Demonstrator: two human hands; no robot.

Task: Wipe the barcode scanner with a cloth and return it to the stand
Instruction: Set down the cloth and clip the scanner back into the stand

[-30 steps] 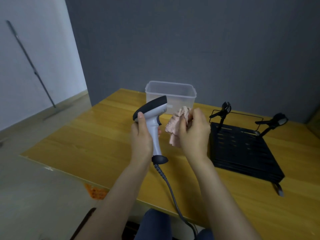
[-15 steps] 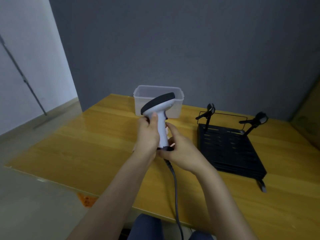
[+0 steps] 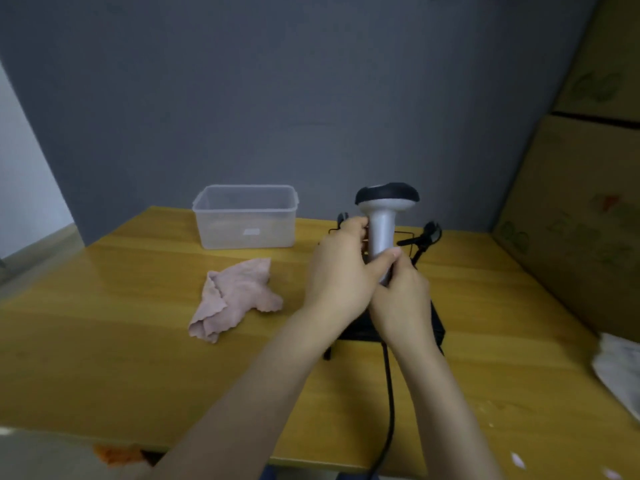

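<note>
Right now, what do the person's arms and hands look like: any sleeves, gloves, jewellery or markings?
Both forearms are bare up to the frame's lower edge, with no sleeve in view. The left hand and right hand wear no gloves. No rings, watch, bracelets or markings show on the visible sides. Nails look short and unpainted, though the picture is slightly blurred.

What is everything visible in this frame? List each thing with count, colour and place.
scanner: 1, grey with black head, upright in both hands above the stand
cable: 1, black, hanging below the scanner
stand: 1, black, on table behind the hands
cloth: 1, pink, crumpled on table
box: 1, clear plastic, table's far side
table: 1, yellow wood
cartons: brown, right side
left hand, right hand: both gripping the scanner handle
</note>
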